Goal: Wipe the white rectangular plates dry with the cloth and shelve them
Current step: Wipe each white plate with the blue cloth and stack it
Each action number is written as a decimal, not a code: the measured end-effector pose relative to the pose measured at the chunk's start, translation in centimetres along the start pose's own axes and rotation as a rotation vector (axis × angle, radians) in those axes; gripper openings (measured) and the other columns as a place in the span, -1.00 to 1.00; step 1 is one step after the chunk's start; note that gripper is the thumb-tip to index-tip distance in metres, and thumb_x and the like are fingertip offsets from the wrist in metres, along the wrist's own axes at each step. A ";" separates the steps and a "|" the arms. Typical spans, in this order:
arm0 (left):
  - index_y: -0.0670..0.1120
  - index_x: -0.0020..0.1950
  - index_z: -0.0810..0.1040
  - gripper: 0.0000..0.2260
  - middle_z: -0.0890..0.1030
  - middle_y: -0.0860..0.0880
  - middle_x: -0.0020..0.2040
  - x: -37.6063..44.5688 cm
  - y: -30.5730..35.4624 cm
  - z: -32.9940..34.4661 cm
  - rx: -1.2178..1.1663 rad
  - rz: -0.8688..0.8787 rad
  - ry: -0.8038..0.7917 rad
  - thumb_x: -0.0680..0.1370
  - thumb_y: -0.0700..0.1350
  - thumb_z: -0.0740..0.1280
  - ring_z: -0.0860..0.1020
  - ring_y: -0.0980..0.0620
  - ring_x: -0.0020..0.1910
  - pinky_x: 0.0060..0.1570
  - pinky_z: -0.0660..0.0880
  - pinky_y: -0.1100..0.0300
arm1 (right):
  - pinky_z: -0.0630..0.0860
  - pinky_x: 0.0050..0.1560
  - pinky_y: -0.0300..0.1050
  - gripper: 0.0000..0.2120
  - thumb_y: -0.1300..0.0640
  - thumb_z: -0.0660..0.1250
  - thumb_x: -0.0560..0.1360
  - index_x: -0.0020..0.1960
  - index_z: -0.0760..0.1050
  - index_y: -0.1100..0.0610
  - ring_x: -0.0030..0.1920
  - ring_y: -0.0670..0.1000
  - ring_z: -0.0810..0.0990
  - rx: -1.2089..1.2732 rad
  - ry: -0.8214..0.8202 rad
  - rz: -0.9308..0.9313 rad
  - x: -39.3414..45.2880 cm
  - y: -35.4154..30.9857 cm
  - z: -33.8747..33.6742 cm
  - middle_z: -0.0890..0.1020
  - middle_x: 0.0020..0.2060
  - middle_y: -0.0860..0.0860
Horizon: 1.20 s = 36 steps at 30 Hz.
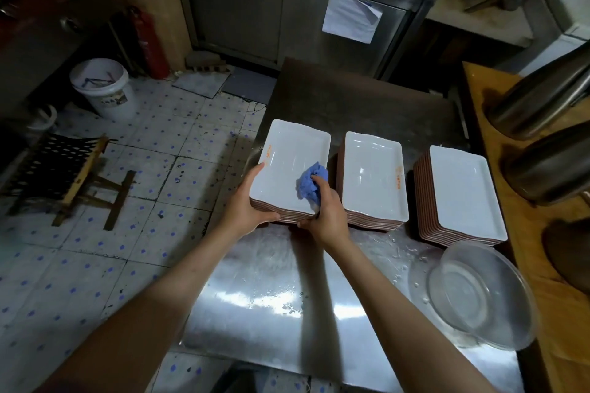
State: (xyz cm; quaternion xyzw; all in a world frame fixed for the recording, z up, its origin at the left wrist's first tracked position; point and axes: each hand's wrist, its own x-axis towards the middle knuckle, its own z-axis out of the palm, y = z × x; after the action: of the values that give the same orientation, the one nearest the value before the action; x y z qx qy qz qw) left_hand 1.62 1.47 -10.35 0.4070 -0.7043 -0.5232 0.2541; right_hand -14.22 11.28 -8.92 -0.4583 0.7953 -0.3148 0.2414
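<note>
Glossy white plates [292,166] with reddish-brown undersides stand on a wet, reflective steel worktop [281,297]; the blue cloth [308,183] looks soft and crumpled, the bowl [479,293] at the right edge probably clear plastic

Nearer me than the three plate stacks [373,175], my tabletop [271,297] lies bare and wet. A clear bowl [479,293] blocks its right side, just before the rightmost stack.

Single head cam, close, angled fwd and down over steel table [287,297] and tiled floor [127,169].
</note>
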 end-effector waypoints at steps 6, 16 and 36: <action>0.08 0.51 0.15 0.01 0.33 0.00 0.43 0.7 0.0 0.2 -0.040 -0.007 -0.024 0.21 -0.30 0.61 0.32 0.05 0.38 0.24 0.33 0.22 | 0.50 0.02 -0.10 -0.18 0.31 0.55 0.25 0.37 0.20 0.07 0.01 0.12 0.47 0.002 -0.042 0.012 0.7 -0.7 -1.1 0.32 0.17 0.13; 0.00 0.51 0.20 -0.14 0.47 0.09 0.25 -0.6 0.3 -0.5 -0.088 -0.115 -0.023 0.31 -0.23 0.57 0.45 0.04 0.28 0.24 0.45 0.10 | 0.27 -0.33 -0.25 -0.81 0.32 0.39 0.36 -0.29 0.37 0.19 -0.32 -0.04 0.37 0.217 0.213 0.054 -2.6 -0.7 -1.9 0.45 -0.35 0.06; -0.08 0.47 0.33 -0.42 0.56 -0.05 0.26 0.1 -0.2 1.1 -0.189 -0.147 0.117 0.48 -0.21 0.43 0.53 0.01 0.23 0.23 0.48 0.06 | 0.48 0.11 -0.17 -0.44 0.29 0.46 0.41 0.35 0.34 0.30 0.04 0.02 0.52 0.671 0.194 0.459 -2.0 -1.3 1.0 0.52 0.13 0.14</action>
State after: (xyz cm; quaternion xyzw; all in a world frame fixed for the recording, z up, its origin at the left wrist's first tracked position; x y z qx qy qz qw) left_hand 0.82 1.95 -10.87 0.4615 -0.6041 -0.5799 0.2931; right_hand -11.90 12.24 -8.51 -0.1331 0.7492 -0.5362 0.3654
